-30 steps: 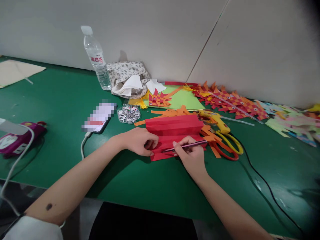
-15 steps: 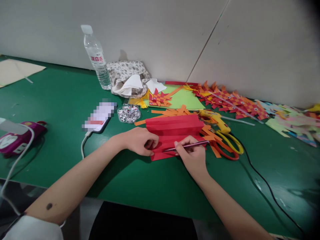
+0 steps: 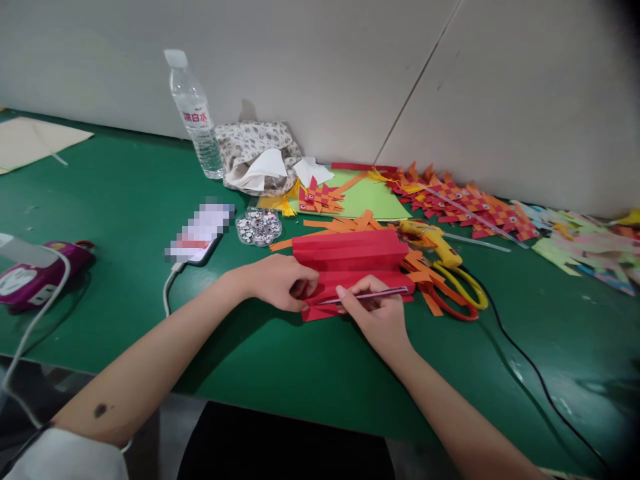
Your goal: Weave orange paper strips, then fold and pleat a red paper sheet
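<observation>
A folded red paper sheet (image 3: 350, 257) lies on the green table (image 3: 125, 200) in front of me. My left hand (image 3: 277, 281) presses down on the sheet's left end, fingers curled against the paper. My right hand (image 3: 377, 315) is closed on a thin pencil (image 3: 380, 294) that lies almost flat, its tip resting on the paper's near strip close to my left fingertips.
Orange paper strips (image 3: 345, 225), yellow-handled scissors (image 3: 463, 283) and a yellow glue gun (image 3: 433, 239) lie right of the sheet. A phone (image 3: 197, 233), a dish of googly eyes (image 3: 259, 227), a water bottle (image 3: 195, 113) and woven paper fish (image 3: 465, 203) sit behind. A black cable (image 3: 530, 373) runs at right.
My right hand has slid the pencil leftwards along the red paper, bringing its tip nearer to my left hand. My left hand has stayed in place.
</observation>
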The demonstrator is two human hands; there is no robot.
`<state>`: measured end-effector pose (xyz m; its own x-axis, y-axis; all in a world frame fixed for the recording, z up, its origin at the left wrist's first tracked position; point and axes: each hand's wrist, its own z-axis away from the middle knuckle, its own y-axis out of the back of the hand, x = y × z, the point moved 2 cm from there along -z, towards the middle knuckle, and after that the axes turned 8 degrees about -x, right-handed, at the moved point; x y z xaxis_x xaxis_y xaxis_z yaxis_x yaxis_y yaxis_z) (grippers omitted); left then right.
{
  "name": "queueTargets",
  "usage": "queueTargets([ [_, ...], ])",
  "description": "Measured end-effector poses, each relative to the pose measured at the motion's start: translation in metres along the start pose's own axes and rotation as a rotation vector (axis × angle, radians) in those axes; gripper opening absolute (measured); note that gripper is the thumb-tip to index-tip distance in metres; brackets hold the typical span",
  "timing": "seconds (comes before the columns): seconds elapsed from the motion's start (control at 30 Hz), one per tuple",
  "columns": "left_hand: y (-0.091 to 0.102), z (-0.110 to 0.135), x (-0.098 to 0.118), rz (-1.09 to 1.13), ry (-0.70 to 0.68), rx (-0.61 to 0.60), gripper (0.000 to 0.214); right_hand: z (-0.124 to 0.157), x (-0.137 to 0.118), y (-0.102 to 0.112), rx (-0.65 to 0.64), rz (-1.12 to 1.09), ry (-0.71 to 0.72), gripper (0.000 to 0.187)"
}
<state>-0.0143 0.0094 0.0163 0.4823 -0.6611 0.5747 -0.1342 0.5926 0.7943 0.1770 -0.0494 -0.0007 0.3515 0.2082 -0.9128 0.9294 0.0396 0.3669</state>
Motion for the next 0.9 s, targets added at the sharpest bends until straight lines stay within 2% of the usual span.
queueTargets([
  [0.33, -0.0001, -0.0001, 0.0006, 0.006, 0.003, -0.004, 0.012, -0.0001, -0.0027, -0.0014, -0.033, 0.079, 0.039, 0.025],
  [0.6, -0.0001, -0.0002, 0.0015, 0.011, 0.001, 0.001, 0.013, -0.0008, 0.0003, 0.0008, 0.036, 0.068, 0.048, 0.025],
  [0.8, 0.0002, 0.0000, 0.0008, 0.006, 0.000, -0.001, 0.012, -0.0005, -0.0032, -0.0025, -0.054, 0.050, 0.032, 0.023],
  [0.9, 0.0004, 0.0001, 0.0007, 0.001, 0.004, -0.002, 0.012, -0.0010, -0.0029, -0.0018, -0.046, 0.069, 0.038, 0.024],
])
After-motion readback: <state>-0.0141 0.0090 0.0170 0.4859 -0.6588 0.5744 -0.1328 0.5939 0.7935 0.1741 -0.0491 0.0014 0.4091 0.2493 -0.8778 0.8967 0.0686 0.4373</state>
